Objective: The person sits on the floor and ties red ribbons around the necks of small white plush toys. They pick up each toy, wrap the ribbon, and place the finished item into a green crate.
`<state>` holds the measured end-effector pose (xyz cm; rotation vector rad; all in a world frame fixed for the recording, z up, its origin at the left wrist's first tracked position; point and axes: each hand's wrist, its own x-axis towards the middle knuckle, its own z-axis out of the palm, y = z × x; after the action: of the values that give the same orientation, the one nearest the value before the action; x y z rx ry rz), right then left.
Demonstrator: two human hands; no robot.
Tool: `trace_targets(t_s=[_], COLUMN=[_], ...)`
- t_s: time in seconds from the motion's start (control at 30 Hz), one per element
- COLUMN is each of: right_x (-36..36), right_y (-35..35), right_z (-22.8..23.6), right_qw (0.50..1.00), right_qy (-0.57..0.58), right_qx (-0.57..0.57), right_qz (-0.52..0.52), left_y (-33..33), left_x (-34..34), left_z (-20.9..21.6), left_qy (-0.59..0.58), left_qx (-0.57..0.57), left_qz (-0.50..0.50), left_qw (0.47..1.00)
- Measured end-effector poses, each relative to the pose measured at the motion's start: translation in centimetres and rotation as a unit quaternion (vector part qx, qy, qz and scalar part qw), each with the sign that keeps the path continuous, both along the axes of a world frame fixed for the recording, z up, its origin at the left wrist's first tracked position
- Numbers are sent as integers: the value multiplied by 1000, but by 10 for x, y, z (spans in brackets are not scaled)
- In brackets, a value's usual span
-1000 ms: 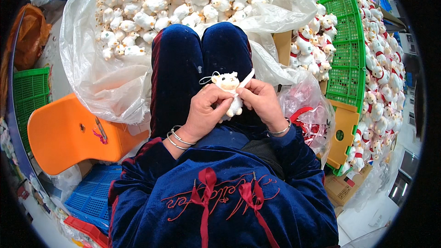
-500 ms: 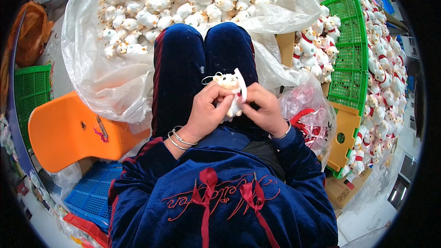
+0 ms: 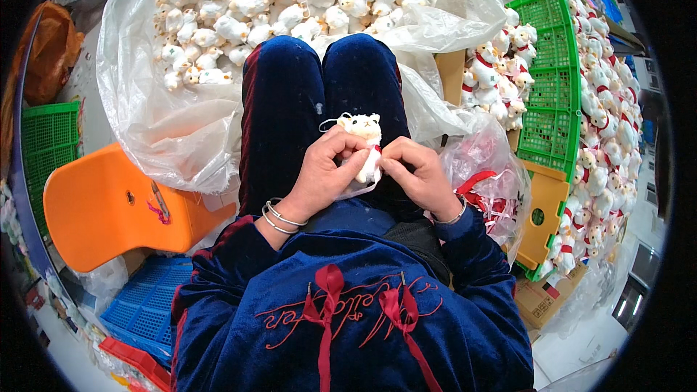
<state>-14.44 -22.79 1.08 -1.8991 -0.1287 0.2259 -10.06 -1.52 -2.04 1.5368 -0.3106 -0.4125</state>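
Head | 1 plush toy [image 3: 367, 135] | left hand [image 3: 324, 169]: fingers clamped on it | right hand [image 3: 421, 176]: fingers' grip unclear

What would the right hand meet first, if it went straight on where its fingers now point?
Most likely the small white plush toy that the left hand holds; the right hand is close beside it, perhaps touching, but depth is unclear.

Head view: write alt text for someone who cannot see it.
A seated person holds a small white plush animal in the left hand, with the right hand at its side. Beyond, a translucent bag holds many similar toys; an orange chair is at left, a green crate at right.
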Motion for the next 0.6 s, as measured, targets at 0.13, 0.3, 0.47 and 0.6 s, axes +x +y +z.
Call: trace_targets(t_s=[0.13,0.3,0.47,0.6], right_x=[-4,-2,2,8], right_y=[11,17,18,12], right_z=[5,5,5,11], right_qw=[971,977,989,996], right_qy=[198,155,76,28], right_qx=[82,84,34,-49], right_qz=[-106,-117,-125,-76], left_y=[0,-1,-2,-3], left_x=[-1,-4,-6,-5], left_z=[0,6,-3,-6], left_qy=[-2,14,-76,-97], left_qx=[5,20,32,25], left_qz=[-2,10,31,35], left_qw=[1000,1000,996,994])
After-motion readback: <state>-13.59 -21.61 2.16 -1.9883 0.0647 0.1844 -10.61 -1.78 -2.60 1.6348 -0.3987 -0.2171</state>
